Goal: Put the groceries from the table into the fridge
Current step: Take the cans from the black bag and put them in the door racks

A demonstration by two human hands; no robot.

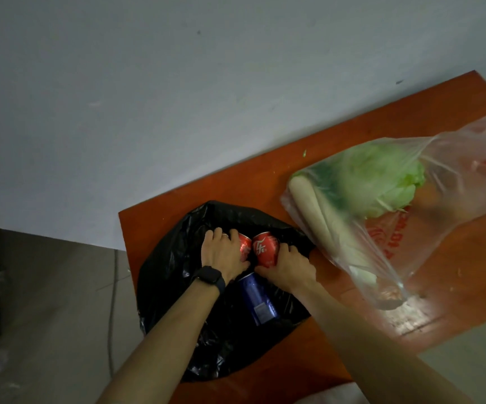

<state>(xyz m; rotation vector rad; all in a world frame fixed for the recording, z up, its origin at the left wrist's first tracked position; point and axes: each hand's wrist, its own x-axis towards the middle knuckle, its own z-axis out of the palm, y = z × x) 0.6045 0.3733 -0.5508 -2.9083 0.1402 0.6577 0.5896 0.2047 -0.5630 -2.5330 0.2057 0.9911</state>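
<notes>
An orange-brown wooden table (265,182) stands against a pale wall. A crumpled black plastic bag (171,258) lies on its near-left corner, and just beside it, to the right, a clear plastic bag (439,228) with red print. A small green scrap (304,153) sits near the far edge.

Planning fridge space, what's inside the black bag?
A red can in the left hand, a second red can in the right hand, and a blue can. The black bag's folds hide anything deeper.

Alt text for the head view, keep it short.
On an orange table, the left hand grips the left red can and the right hand grips the right red can inside an open black bag, a blue can lying nearer the person. Beside it to the right, a clear bag holds a cabbage and a white radish.
</notes>
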